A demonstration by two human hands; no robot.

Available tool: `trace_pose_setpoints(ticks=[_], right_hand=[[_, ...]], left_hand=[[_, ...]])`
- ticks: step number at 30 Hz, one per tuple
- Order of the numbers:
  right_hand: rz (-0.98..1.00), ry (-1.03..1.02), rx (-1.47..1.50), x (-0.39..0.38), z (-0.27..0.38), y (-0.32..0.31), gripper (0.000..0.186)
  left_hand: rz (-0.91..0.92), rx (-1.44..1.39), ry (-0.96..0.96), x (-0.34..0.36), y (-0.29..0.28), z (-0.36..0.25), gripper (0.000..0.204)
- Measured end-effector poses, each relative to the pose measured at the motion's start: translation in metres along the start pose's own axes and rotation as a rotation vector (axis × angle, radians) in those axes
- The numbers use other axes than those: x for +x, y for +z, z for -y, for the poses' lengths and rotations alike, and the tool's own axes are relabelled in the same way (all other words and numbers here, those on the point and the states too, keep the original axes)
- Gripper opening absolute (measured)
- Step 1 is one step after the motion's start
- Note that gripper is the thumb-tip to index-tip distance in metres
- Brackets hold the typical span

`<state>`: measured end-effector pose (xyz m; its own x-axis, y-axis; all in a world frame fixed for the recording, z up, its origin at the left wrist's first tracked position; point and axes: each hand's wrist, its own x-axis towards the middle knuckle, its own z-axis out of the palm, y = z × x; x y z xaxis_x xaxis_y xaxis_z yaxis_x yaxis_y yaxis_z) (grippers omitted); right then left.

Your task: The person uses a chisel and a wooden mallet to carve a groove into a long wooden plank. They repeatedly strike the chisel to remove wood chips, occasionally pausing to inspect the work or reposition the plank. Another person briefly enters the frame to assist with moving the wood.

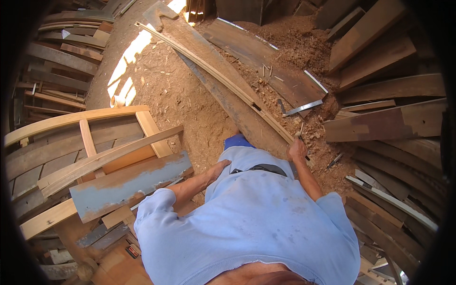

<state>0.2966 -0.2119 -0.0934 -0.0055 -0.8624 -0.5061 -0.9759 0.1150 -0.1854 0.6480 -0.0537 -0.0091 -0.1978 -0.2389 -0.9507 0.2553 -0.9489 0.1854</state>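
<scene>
My left hand (219, 170) lies against my thigh at the hem of my blue shirt, fingers stretched out and holding nothing. My right hand (297, 150) is closed beside the near end of a long, narrow wooden strip (213, 73). A slim pale piece like a tool handle (300, 129) sticks up from its fingers, and something dark shows below them; I cannot make out its kind. The strip has a dark slot cut in it and rests lengthwise on a worn plank (216, 97). To the right, a try square (304, 107) with a metal blade lies on a wide dark board (270, 66).
Another slim tool (335, 160) lies among the wood shavings (304, 45) right of my hand. A pale wooden frame (85, 135) and a board with flaking blue-grey paint (128, 185) stand at left. Stacked planks (387, 121) crowd the right side.
</scene>
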Motion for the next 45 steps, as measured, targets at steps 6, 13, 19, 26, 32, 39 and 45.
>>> trace_pose_setpoints(ticks=[6,13,19,26,32,39,45], right_hand=[[0.072,0.055,-0.006,0.008,-0.003,0.007,0.043],[0.051,0.074,0.02,0.004,-0.001,0.005,0.043],[0.062,0.06,0.018,0.007,-0.002,0.005,0.044],[0.091,0.045,0.029,0.002,0.004,-0.012,0.048],[0.137,0.064,0.045,-0.002,0.009,-0.025,0.053],[0.216,0.089,0.076,0.002,0.008,-0.03,0.061],[0.017,-0.077,0.124,-0.009,0.032,-0.05,0.069]], left_hand=[[-0.028,0.013,0.012,0.003,-0.001,-0.001,0.074],[-0.025,-0.031,-0.011,-0.009,0.009,-0.009,0.075],[-0.013,-0.076,-0.064,0.001,0.002,-0.005,0.074],[-0.056,-0.092,-0.092,-0.028,0.023,-0.022,0.071],[-0.06,-0.053,-0.065,-0.02,0.016,-0.015,0.069],[-0.059,0.007,0.015,-0.015,0.011,-0.009,0.069],[-0.028,0.058,0.053,0.008,-0.005,0.005,0.071]])
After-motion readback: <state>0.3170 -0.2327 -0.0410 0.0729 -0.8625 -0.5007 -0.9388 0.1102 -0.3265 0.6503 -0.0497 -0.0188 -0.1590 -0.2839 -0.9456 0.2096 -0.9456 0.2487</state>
